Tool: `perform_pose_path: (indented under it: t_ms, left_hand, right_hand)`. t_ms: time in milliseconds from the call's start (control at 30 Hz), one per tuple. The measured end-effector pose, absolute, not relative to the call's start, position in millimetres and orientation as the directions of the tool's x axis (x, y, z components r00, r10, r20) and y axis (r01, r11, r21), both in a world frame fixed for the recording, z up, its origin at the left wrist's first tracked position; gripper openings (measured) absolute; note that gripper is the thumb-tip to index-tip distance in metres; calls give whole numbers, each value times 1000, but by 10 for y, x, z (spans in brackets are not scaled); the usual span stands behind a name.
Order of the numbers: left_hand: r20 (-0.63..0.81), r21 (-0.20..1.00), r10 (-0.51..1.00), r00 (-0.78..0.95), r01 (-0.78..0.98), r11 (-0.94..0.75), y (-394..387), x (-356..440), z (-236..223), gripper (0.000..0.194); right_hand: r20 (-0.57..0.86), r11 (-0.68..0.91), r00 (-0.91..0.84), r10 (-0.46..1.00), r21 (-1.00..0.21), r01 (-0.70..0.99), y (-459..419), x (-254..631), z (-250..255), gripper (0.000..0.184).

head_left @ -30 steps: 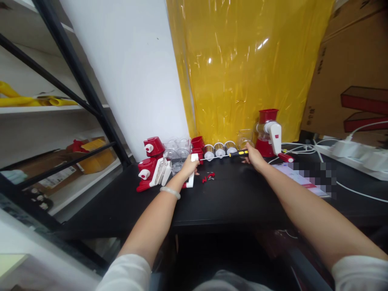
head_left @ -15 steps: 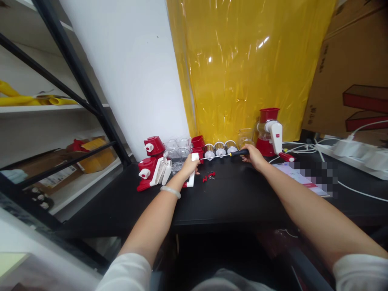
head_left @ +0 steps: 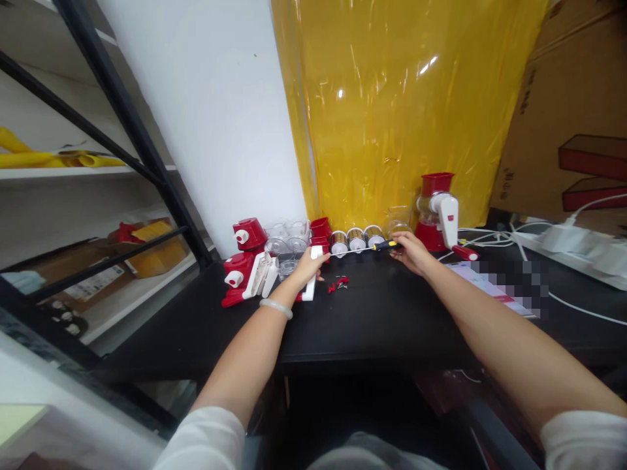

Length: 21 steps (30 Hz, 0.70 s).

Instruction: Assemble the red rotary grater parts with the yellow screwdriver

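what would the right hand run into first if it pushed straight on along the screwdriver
Likely the white crank arm in the left hand, in line with the screwdriver; depth at the tip is unclear.

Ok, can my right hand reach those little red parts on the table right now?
Probably not without letting go: your right hand grips the screwdriver, whose shaft points toward the white crank arm in your left hand. Only black tabletop seems to lie between the right hand and the small red parts.
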State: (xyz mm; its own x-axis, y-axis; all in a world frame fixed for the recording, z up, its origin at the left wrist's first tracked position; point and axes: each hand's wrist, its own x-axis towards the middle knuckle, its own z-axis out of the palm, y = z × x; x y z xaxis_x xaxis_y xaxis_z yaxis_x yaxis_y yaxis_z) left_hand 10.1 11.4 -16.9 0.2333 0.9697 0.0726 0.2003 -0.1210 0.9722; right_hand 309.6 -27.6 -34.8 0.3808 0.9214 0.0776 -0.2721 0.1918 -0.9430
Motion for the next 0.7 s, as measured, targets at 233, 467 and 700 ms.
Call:
perform_pose_path:
  t_ms: [233, 467, 700]
  left_hand:
    - [53, 984, 968, 246, 150, -92, 98, 115, -103, 42]
    - [29, 995, 967, 252, 85, -52, 141, 128, -94, 42]
    - [33, 997, 969, 246, 57, -48, 125, 129, -84, 43]
  right_hand:
    - [85, 149, 446, 891, -983, -110, -170, 3177, -435, 29]
    - [142, 207, 420, 896, -972, -114, -208, 3146, -444, 24]
    - [49, 174, 384, 922, -939, -297, -292, 3089, -345, 14]
